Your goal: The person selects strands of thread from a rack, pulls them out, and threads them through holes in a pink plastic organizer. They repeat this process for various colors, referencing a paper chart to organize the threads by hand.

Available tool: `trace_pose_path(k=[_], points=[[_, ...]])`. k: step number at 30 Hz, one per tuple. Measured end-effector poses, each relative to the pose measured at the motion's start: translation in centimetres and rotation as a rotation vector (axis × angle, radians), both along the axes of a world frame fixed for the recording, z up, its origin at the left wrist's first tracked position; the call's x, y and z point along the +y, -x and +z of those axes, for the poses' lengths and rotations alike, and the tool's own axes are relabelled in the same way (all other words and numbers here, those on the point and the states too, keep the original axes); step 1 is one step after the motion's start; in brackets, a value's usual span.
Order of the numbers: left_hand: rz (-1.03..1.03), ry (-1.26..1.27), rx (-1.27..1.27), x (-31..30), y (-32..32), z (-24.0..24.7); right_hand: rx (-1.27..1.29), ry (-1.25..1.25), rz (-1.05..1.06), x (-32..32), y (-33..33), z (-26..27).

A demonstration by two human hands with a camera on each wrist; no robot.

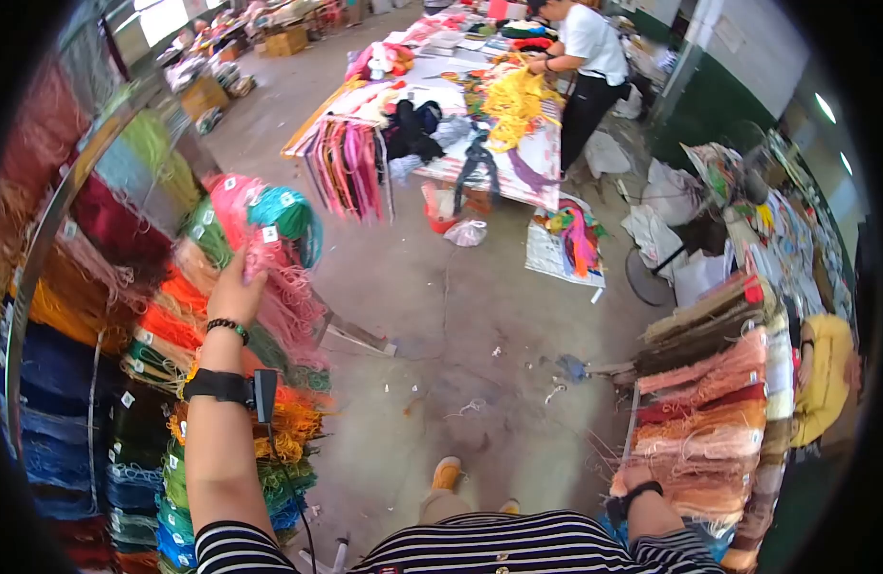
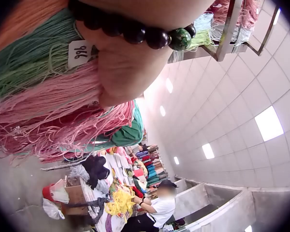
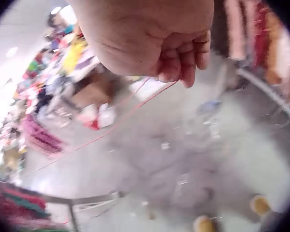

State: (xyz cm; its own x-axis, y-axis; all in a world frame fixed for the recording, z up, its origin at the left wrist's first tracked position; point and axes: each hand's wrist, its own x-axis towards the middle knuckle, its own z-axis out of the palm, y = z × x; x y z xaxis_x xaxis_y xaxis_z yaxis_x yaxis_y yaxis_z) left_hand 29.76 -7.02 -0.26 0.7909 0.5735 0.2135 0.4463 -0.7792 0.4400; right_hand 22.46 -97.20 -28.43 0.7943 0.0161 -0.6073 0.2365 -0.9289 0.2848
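On the left rack, my left hand grips pink yarn among the hanging skeins. From the left wrist, its thumb side lies against the pink strands, and the fingertips are hidden. A white tag marked with a number sits beside the hand. Teal yarn hangs just beyond it. My right hand has its fingers curled and holds a thin red thread, which trails off in two strands. In the head view, that hand is low beside the peach skeins of the right rack.
A person in a white shirt stands at a table heaped with yarn. A red bucket and a plastic bag are on the floor. At the far right is a yellow sleeve. Floor with scraps runs between the racks.
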Motion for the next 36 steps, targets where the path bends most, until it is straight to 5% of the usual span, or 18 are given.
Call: trace_pose_path(k=[2, 3, 4, 5, 7, 8, 9, 12, 15, 20, 23, 26, 29, 30, 33, 34, 36], points=[[0.02, -0.153, -0.111, 0.8, 0.1, -1.1, -0.297, -0.312, -0.651, -3.1, 4.5, 0.4], [0.036, -0.473, -0.138, 0.5, 0.3, -1.2, -0.462, -0.711, -0.775, -3.1, 6.6, 2.1], [0.078, -0.743, -0.176, -0.7, 0.3, -0.6, -0.53, -0.832, -0.773, 3.7, 6.3, 10.3], [-0.01, -0.716, -0.165, -2.9, 0.4, 0.9, -0.45, -1.138, -0.733, 5.3, 6.1, 12.8], [-0.321, -0.299, -0.449, -10.2, -0.3, 3.0, -0.402, -1.652, -0.819, 8.1, 6.2, 15.5], [-0.429, 0.307, -0.42, -14.3, -0.6, 2.9, -0.462, -1.715, -0.825, 10.9, 6.2, 20.1], [-0.504, 0.623, -0.383, -17.3, -1.2, 1.3, -0.381, -1.878, -0.901, 11.8, 6.8, 23.0], [-0.767, 0.977, 0.015, -36.8, 3.4, 5.4, -0.169, -2.255, -0.881, 12.7, 11.2, 31.1], [-1.196, 1.115, 0.308, -52.0, 8.9, 6.5, -0.135, -2.299, -0.807, 9.5, 18.5, 34.5], [-1.89, 1.082, 0.962, -71.4, 21.6, 8.0, -0.432, -2.256, -0.802, 2.6, 32.0, 35.6], [-2.091, 0.722, 1.241, -78.9, 29.5, 8.0, -0.656, -2.062, -0.934, -1.6, 40.9, 35.0], [-2.128, 0.833, 1.242, -83.5, 34.3, 4.7, -0.752, -1.589, -1.074, -4.5, 50.3, 35.4], [-2.191, 0.817, 1.319, -88.2, 40.2, 4.0, -0.793, -1.508, -1.054, -5.6, 57.7, 34.5], [-2.199, 0.819, 1.345, -89.1, 41.7, 3.8, -0.696, -1.557, -1.122, -6.0, 59.7, 34.9], [-2.433, 0.726, 1.39, -93.0, 46.9, 4.1, -1.156, -1.562, -0.739, -7.0, 64.4, 32.9], [-2.363, 0.697, 1.549, -94.2, 48.4, 3.9, -1.316, -1.612, -0.754, -6.9, 66.3, 33.6], [-2.52, 0.527, 1.503, -96.7, 51.7, 4.7, -1.405, -2.424, -0.987, -6.7, 69.6, 35.4]])
